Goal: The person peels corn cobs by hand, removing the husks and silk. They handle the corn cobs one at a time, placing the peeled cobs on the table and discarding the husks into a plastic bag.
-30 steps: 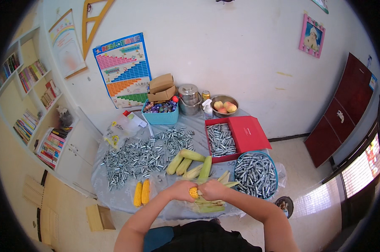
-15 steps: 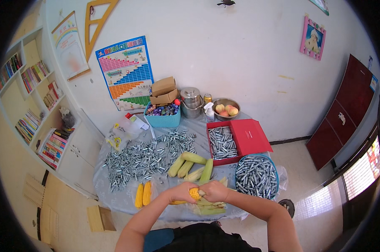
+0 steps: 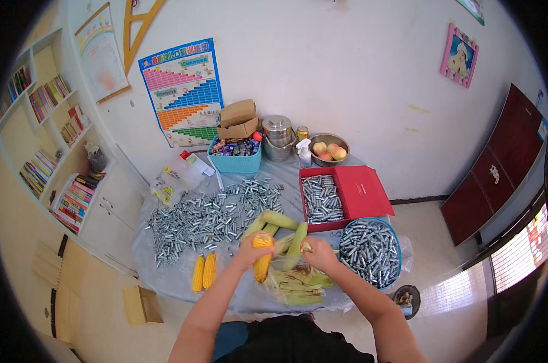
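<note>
Here, left hand point(image 3: 248, 251) closed around peeled yellow corn cob point(image 3: 262, 259); right hand point(image 3: 318, 254) just beside, gripping pale green husk strip point(image 3: 298, 237); heap of stripped husks point(image 3: 298, 284) just below both hands.

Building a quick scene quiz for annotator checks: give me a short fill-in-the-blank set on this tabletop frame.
1. The left hand holds a husked cob of ____.
2. Left of the held cob, ____ more yellow cobs lie side by side on the table.
3. The box holding small metal parts behind the right hand is ____ in colour.
4. The metal bowl near the wall holds ____.

Missing words: corn; two; red; fruit
</note>
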Tool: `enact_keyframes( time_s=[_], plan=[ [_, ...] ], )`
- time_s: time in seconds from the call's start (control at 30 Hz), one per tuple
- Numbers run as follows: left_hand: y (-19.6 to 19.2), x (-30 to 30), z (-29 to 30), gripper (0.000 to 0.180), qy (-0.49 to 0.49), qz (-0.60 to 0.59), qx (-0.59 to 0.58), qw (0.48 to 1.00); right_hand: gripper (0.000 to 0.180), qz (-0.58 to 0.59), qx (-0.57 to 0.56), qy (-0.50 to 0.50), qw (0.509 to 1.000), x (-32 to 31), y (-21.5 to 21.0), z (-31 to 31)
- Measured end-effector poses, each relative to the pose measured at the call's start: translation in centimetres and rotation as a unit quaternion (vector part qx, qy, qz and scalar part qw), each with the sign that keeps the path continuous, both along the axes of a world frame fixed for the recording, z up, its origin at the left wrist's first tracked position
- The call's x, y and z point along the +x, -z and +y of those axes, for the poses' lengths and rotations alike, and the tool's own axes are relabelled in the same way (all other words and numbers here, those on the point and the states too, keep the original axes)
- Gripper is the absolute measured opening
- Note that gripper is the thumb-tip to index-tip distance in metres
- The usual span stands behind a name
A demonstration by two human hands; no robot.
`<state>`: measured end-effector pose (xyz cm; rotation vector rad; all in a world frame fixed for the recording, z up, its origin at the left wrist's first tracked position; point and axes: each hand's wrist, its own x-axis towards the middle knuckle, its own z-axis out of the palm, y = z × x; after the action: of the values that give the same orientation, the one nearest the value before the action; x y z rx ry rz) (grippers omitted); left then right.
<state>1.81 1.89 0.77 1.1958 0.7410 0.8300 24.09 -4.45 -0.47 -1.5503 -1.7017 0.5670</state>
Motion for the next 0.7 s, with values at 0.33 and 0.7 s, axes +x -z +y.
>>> enact_keyframes(
  time_s=[0.33,0.7],
  plan=[
    [1.1,-2.9,0.2,0.022,-0.131,-0.109,-0.09,0.981,0.059,-0.258,-0.108,-0.159,0.947,-4.9,7.9,-1.8],
    [2.6,-3.9,-0.7,0.02,-0.216,-0.257,-0.229,0.914,0.051,-0.261,-0.057,-0.137,0.954,-1.6,7.9,-3.3]
  ],
)
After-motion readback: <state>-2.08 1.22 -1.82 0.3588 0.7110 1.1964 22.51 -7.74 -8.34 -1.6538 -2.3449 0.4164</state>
